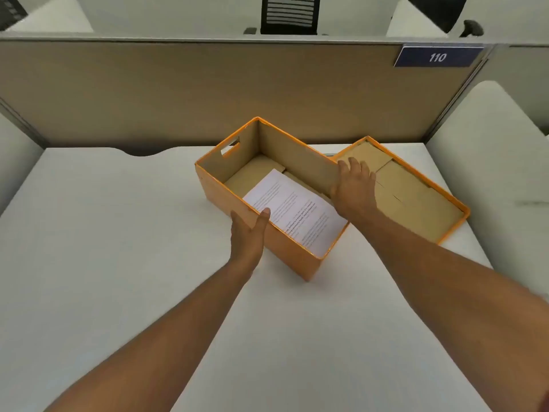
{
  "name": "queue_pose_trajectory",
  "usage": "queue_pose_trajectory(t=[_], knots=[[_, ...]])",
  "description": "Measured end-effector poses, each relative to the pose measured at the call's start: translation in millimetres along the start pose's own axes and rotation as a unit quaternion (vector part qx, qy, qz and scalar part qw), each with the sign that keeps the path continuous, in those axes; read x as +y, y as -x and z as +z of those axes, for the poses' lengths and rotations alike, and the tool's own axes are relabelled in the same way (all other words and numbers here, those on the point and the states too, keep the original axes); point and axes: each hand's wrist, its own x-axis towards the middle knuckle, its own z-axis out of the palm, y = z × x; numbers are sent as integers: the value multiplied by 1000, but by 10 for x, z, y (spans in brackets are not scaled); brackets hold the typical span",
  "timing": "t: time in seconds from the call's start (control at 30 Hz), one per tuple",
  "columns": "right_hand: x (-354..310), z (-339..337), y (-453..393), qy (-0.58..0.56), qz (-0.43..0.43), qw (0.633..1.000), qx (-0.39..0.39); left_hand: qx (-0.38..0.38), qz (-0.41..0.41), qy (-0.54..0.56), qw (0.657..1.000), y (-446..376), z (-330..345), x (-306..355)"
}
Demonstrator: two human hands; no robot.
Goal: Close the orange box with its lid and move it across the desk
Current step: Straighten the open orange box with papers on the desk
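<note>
Gripping the orange box (231, 197) wall, the left hand (248, 233) steadies; right hand (353, 185), spread flat on the lid (416, 203), risks catching the rim.

1 orange box (221, 191), 1 lid (416, 197), 1 printed sheet (297, 209), 2 hands: left hand (248, 233), right hand (355, 188), 1 number plate (438, 57).

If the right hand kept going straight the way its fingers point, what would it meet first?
The right hand points away from the person, fingers spread at the box's far long wall. Straight on it would probably meet the upturned lid beside the box, then the partition. Depth is unclear from this one view.
</note>
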Motion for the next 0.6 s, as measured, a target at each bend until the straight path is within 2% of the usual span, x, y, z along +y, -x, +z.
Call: queue_pose_trajectory(t=[0.1, 0.2, 0.33, 0.43, 0.6], knots=[[98, 32, -59, -7, 9, 999, -49, -3, -24, 35, 999, -54, 36, 31], [113, 16, -38, -33, -5, 999, -31, -32, -32, 65, 997, -70, 10, 38], [20, -92, 88, -109, 15, 994, -30, 20, 7, 44, 999, -105, -167, 45], [-77, -171, 378, -182, 44, 982, -30, 63, 33, 17, 997, -75, -509, 83], [-429, -305, 1241, -285, 45, 956, -45, 72, 65, -44, 994, -12, -1293, 73]])
